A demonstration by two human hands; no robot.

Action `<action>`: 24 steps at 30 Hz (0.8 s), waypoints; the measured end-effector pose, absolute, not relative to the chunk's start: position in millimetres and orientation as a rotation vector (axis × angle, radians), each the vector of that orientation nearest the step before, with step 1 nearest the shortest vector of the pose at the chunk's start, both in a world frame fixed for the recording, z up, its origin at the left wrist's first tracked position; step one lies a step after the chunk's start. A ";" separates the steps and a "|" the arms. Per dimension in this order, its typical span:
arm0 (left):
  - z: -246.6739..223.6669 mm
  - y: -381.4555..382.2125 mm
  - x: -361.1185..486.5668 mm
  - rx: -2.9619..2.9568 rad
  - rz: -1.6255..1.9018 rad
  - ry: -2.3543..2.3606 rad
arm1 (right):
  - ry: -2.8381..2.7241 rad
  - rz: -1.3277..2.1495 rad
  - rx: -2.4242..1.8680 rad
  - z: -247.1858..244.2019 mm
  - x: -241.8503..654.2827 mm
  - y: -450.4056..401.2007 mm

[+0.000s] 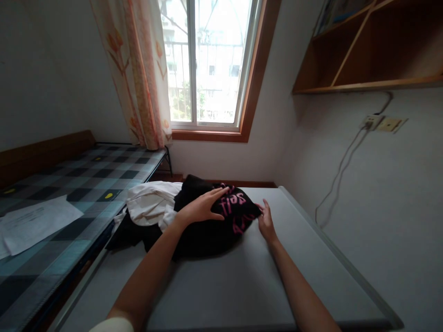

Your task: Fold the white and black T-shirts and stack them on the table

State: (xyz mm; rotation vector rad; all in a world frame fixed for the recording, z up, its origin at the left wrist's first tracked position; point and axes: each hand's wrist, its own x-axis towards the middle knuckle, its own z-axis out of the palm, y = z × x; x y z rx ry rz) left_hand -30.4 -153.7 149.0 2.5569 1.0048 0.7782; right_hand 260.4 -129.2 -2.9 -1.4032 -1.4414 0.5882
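Note:
A black garment with pink lettering (207, 237) lies bunched on the white tabletop (221, 290); its exact kind cannot be made out. Across its top rests my left hand (200, 206), fingers stretched out and the thumb apart, pressing flat without gripping. At the garment's right corner, my right hand (266, 224) has its fingers closed on the edge of the cloth, partly hidden from view. To the left, a crumpled white garment (150, 203) touches the black one, with more black cloth (126, 233) beneath it.
A bed with a checked cover (114, 173) stands along the left, with paper sheets (41, 221) on it. Ahead are a curtain (145, 78) and a window (216, 69). On the right wall hang a wooden shelf (367, 85) and a socket with a dangling cord (372, 122).

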 end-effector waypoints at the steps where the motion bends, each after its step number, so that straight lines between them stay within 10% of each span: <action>1: 145.6 -152.2 -27.0 2.564 0.672 0.960 | -1.407 0.595 -1.363 -3.1 261.5 -129.0; 13: 117.0 -129.2 -44.9 2.568 0.573 1.413 | -1.744 0.524 -1.236 -0.2 257.6 -143.3; 24: 106.9 -124.8 -42.9 2.511 0.446 1.221 | -0.928 -0.134 -1.687 -10.1 345.7 -128.3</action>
